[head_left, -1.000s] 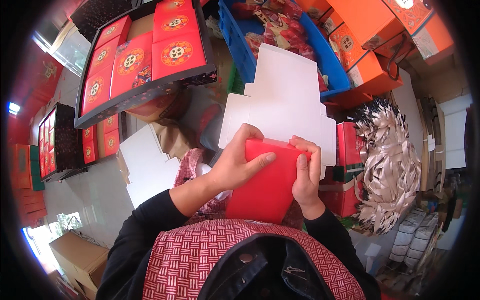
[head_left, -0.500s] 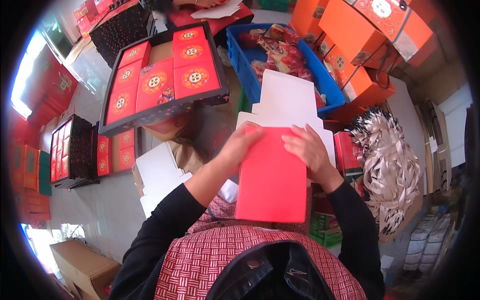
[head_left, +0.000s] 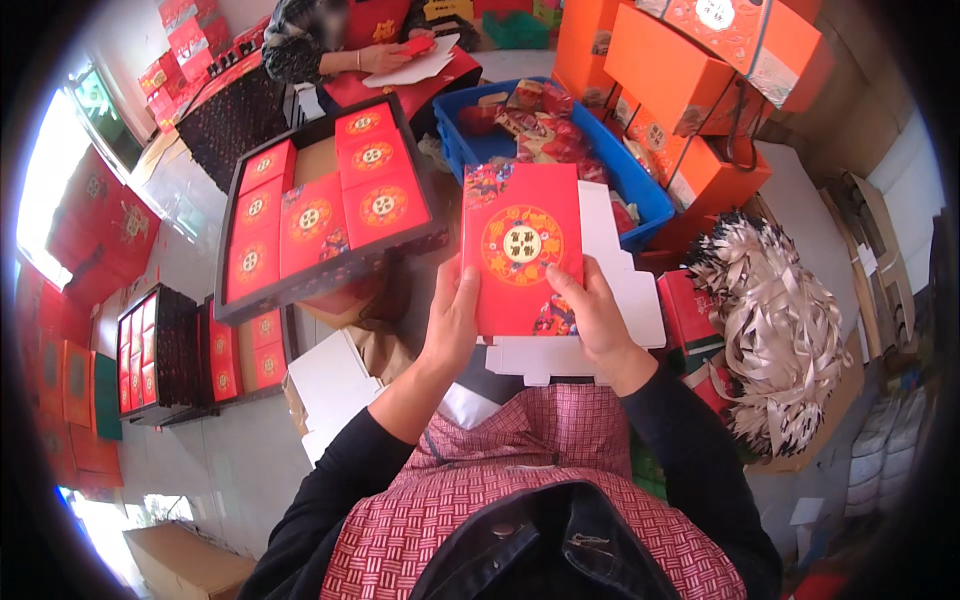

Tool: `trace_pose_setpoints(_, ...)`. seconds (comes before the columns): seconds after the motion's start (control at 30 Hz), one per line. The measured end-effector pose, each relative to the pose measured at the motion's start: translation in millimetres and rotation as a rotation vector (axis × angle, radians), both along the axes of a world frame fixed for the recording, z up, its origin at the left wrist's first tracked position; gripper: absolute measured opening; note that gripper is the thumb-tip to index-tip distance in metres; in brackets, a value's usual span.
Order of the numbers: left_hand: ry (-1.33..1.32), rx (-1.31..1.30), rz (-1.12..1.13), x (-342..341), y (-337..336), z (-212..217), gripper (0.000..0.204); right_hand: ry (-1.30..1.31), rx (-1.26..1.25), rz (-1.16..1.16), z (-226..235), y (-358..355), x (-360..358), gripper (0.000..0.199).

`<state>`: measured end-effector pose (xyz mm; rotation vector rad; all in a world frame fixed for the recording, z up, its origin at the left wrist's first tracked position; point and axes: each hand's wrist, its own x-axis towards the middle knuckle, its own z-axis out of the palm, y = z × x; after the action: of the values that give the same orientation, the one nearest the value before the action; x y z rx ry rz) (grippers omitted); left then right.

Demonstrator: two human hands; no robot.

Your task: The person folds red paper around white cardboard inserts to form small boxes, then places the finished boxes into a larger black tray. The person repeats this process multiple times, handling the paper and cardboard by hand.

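Both my hands hold a red gift box [head_left: 521,300] with a round golden emblem and patterned corners, its printed face turned up. My left hand [head_left: 456,310] grips its left edge. On the right edge, my right hand [head_left: 598,315] has its thumb on the printed face. Beneath the box lie flat white die-cut cardboard sheets [head_left: 625,290]. To the left, a black tray [head_left: 330,277] carries several similar red boxes around a brown gap. Beyond the held box, a blue crate [head_left: 455,150] contains small wrapped packets [head_left: 540,135].
Large orange boxes [head_left: 665,75] are stacked at the far right. Beside my right arm lies a bundle of beige ribbons [head_left: 775,340]. More white sheets [head_left: 335,380] rest left of my lap. Across, another person's hand [head_left: 385,57] is over papers. A cardboard carton [head_left: 190,560] stands lower left.
The box in my hands showed a plain red face; now its printed face is up and it sits farther from me. My hands have shifted to its lower sides.
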<state>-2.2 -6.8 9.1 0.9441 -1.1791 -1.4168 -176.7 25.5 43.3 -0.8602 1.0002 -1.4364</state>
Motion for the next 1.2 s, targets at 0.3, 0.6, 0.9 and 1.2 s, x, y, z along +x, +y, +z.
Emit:
trace_pose_setpoints(0.3,0.129,0.087,0.168,54.7,-29.5,55.0,0.033,0.129,-0.133,0.264,38.6,-47.4,39.4,0.057)
trace_pose_setpoints(0.6,-0.388,-0.108,0.697,247.4,-220.9,62.3,0.046,1.06,-0.268,0.189,-15.3,-173.3,54.7,0.065)
trace_pose_setpoints(0.9,-0.963,-0.044,0.837,280.4,-316.0,25.7,0.052,1.085,-0.177,0.234,-60.9,-205.1,90.0,0.071)
trace_pose_setpoints(1.2,-1.044,0.123,0.613,281.8,-335.6,20.3,0.057,0.867,-0.139,0.296,-59.5,-204.9,99.9,0.072)
